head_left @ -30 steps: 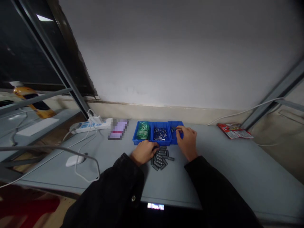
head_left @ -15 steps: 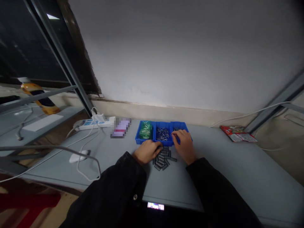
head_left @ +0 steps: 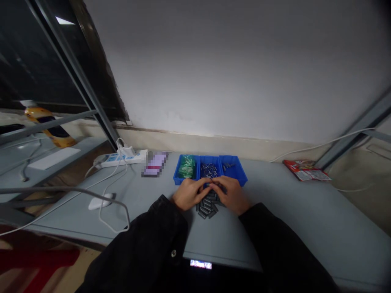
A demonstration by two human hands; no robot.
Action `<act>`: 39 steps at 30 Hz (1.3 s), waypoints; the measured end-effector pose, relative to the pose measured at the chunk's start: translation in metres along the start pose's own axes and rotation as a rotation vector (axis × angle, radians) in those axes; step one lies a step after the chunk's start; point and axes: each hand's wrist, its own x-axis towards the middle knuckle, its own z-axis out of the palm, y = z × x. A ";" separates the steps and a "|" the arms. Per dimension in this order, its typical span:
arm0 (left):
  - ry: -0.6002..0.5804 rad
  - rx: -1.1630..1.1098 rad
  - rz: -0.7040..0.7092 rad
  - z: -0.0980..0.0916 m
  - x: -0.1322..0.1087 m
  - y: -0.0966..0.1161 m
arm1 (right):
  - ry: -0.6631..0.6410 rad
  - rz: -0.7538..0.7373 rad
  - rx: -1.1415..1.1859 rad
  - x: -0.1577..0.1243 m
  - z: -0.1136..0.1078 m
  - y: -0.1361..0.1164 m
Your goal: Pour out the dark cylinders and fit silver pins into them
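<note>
My left hand (head_left: 188, 193) and my right hand (head_left: 232, 194) meet at the fingertips over a pile of dark grey cylinders (head_left: 207, 208). Both are closed in a pinch; whatever lies between the fingers is too small to make out. Just behind them stand three joined blue bins. Green pieces (head_left: 187, 167) fill the left bin (head_left: 177, 177), and small metal pins (head_left: 209, 167) lie in the middle one. A few dark pieces (head_left: 226, 166) rest in the right bin (head_left: 241, 173).
A power strip (head_left: 139, 156), a pixelated purple object (head_left: 156, 163) and a white mouse-like object (head_left: 99, 202) lie to the left, with loose cables. A red packet (head_left: 307, 171) is at the right; a yellow bottle (head_left: 49, 124) leans at far left.
My right hand has come back from the right bin toward the front left, and its fingertips now meet those of my left hand. The left hand has barely moved.
</note>
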 end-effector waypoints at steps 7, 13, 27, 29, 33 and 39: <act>0.005 -0.071 -0.045 -0.002 0.003 0.000 | 0.065 0.036 0.085 0.001 0.003 0.000; 0.115 -0.104 -0.025 -0.005 0.005 0.003 | 0.086 0.037 0.065 0.001 0.002 0.002; 0.200 -0.096 0.028 -0.003 0.005 0.002 | 0.076 0.026 0.011 -0.001 0.006 0.010; 0.201 -0.097 0.053 -0.004 0.005 0.005 | 0.057 0.021 0.010 -0.001 0.005 0.011; 0.170 -0.137 0.091 -0.005 0.005 0.007 | 0.034 0.013 -0.009 -0.002 0.006 0.011; 0.181 -0.142 0.115 -0.003 0.006 0.006 | 0.017 0.048 -0.003 -0.004 0.006 0.011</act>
